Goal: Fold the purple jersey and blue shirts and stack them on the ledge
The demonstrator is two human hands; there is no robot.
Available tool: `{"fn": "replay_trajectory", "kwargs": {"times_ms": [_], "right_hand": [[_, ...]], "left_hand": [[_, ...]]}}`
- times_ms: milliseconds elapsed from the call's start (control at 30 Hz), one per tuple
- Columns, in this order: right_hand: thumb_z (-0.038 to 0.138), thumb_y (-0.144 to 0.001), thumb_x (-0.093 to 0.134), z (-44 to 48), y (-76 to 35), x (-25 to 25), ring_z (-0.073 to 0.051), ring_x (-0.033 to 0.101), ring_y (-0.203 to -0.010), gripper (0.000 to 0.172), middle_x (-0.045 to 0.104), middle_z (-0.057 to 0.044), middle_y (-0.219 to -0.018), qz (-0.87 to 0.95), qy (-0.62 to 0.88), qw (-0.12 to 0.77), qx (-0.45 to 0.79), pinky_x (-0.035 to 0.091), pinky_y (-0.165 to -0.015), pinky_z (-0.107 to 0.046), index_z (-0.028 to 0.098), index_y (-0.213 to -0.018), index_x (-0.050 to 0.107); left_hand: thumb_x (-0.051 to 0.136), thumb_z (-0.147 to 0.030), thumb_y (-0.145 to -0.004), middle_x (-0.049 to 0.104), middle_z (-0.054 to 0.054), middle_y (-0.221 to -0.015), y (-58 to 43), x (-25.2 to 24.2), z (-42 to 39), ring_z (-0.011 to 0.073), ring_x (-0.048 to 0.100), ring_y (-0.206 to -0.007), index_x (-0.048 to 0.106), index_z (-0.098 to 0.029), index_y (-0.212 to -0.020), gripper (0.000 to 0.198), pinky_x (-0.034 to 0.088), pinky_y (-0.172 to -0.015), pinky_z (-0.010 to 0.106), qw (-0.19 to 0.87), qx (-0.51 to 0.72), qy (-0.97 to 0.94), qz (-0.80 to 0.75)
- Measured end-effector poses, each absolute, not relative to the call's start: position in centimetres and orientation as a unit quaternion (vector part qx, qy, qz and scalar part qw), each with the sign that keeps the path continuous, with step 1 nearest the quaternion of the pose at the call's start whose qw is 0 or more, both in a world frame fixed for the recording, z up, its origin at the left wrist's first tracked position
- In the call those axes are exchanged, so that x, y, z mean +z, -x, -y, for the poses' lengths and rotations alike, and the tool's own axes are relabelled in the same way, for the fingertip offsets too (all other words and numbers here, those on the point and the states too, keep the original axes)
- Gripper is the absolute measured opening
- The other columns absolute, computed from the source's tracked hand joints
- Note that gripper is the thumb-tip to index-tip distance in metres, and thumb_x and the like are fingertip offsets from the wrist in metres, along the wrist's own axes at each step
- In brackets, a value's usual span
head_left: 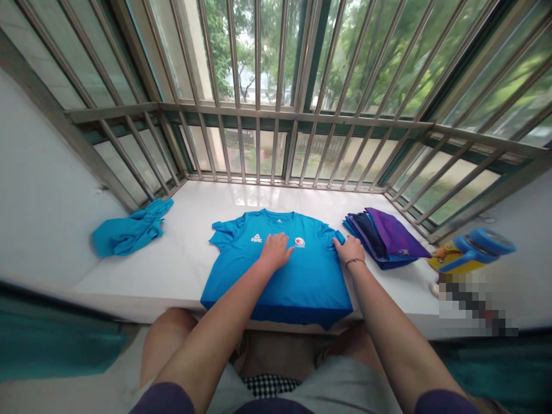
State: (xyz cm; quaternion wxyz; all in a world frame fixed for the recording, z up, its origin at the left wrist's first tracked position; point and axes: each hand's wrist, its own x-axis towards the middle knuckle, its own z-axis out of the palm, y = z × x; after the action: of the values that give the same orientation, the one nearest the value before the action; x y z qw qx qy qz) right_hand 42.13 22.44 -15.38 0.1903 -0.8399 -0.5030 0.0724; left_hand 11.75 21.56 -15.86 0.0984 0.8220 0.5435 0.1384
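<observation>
A blue sports T-shirt (276, 276) lies spread face up on a white window ledge (190, 259), its hem hanging over the front edge. My left hand (275, 250) rests flat on the shirt's chest, fingers stretched out, between a white logo and a round badge. My right hand (350, 249) lies at the shirt's right shoulder by the sleeve, fingers curled onto the cloth; whether it pinches the fabric is unclear. A thin bracelet circles that wrist.
A crumpled blue garment (129, 230) lies at the ledge's left end. A pile of folded purple and dark blue clothes (386, 237) sits to the right. Farther right lies a blue and yellow object (472, 253). Metal window bars (259, 115) enclose the ledge.
</observation>
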Motion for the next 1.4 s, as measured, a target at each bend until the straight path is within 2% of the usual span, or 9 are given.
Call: {"fn": "replay_trajectory", "kwargs": {"times_ms": [133,333,500,667,867,967,1067,1267,1400], "right_hand": [[0.045,-0.095,0.065,-24.6,-43.1,-16.2,-0.037,0.072,-0.114,0.040,0.074,-0.026,-0.120,0.485,0.846,0.206,0.084,0.054,-0.095,-0.045,0.012,-0.112,0.079],[0.048,-0.103,0.040,-23.8,-45.1,-18.6,-0.036,0.074,-0.100,0.051,0.077,-0.025,-0.109,0.457,0.841,0.279,0.076,0.053,-0.080,-0.039,0.011,-0.122,0.069],[0.057,-0.100,0.045,-23.5,-46.1,-18.9,-0.033,0.074,-0.097,0.050,0.078,-0.018,-0.108,0.484,0.812,0.318,0.079,0.053,-0.080,-0.037,0.017,-0.123,0.065],[0.053,-0.096,0.060,-24.2,-44.7,-16.5,-0.032,0.074,-0.100,0.043,0.078,-0.014,-0.112,0.560,0.759,0.327,0.064,0.056,-0.089,-0.041,0.020,-0.124,0.065],[0.037,-0.102,0.060,-20.6,-40.2,-13.6,-0.029,0.071,-0.118,0.037,0.073,-0.012,-0.131,0.806,0.537,0.239,0.075,0.057,-0.103,-0.042,0.025,-0.136,0.065],[0.041,-0.106,0.055,-17.8,-40.1,-13.8,-0.026,0.074,-0.100,0.037,0.075,-0.010,-0.122,0.790,0.557,0.245,0.072,0.060,-0.092,-0.040,0.025,-0.138,0.064],[0.040,-0.107,0.049,-15.7,-41.8,-15.2,-0.024,0.071,-0.083,0.036,0.075,-0.010,-0.111,0.700,0.650,0.292,0.040,0.060,-0.086,-0.041,0.022,-0.133,0.065],[0.038,-0.095,0.059,-14.6,-43.8,-18.5,-0.033,0.068,-0.118,0.043,0.071,-0.017,-0.127,0.691,0.675,0.246,0.076,0.054,-0.107,-0.047,0.018,-0.134,0.064],[0.046,-0.095,0.064,-15.8,-42.9,-18.9,-0.032,0.069,-0.106,0.041,0.073,-0.014,-0.112,0.657,0.717,0.219,0.076,0.053,-0.099,-0.044,0.019,-0.125,0.068]], "left_hand": [[0.046,-0.035,-0.111,0.053,0.018,-0.167,-18.6,-16.1,-25.5,0.0334,0.047,-0.156,0.060,-0.017,-0.150,0.045,0.031,-0.133,0.058,0.127,0.145,-0.847,-0.495],[0.045,-0.046,-0.111,0.048,0.011,-0.172,-22.2,-19.5,-26.4,0.0320,0.041,-0.161,0.059,-0.026,-0.156,0.051,0.026,-0.135,0.062,0.141,0.161,-0.869,-0.447],[0.047,-0.049,-0.109,0.046,0.007,-0.174,-22.1,-21.4,-26.3,0.0314,0.039,-0.162,0.058,-0.033,-0.157,0.052,0.020,-0.136,0.062,0.140,0.178,-0.867,-0.443],[0.049,-0.041,-0.109,0.049,0.007,-0.172,-22.1,-21.3,-26.6,0.0305,0.041,-0.161,0.060,-0.029,-0.155,0.049,0.020,-0.137,0.061,0.157,0.192,-0.860,-0.446],[0.037,-0.019,-0.110,0.068,0.010,-0.153,-21.1,-20.7,-27.6,0.0222,0.061,-0.144,0.064,-0.022,-0.147,0.045,0.040,-0.130,0.044,0.249,0.315,-0.792,-0.461],[0.038,-0.026,-0.114,0.075,0.011,-0.140,-20.7,-20.6,-27.8,0.0218,0.068,-0.132,0.066,-0.022,-0.140,0.038,0.053,-0.117,0.039,0.282,0.366,-0.740,-0.489],[0.060,-0.039,-0.108,0.078,0.012,-0.126,-20.7,-20.7,-27.6,0.0256,0.071,-0.124,0.067,-0.021,-0.134,0.032,0.057,-0.108,0.039,0.277,0.360,-0.746,-0.487],[0.080,-0.047,-0.094,0.066,0.017,-0.143,-21.6,-20.7,-26.9,0.0357,0.057,-0.140,0.068,-0.019,-0.130,0.047,0.037,-0.128,0.053,0.158,0.277,-0.783,-0.534],[0.074,-0.041,-0.100,0.068,0.015,-0.134,-21.7,-20.5,-26.9,0.0325,0.059,-0.134,0.071,-0.021,-0.114,0.024,0.032,-0.130,0.054,0.156,0.262,-0.776,-0.551]]}}
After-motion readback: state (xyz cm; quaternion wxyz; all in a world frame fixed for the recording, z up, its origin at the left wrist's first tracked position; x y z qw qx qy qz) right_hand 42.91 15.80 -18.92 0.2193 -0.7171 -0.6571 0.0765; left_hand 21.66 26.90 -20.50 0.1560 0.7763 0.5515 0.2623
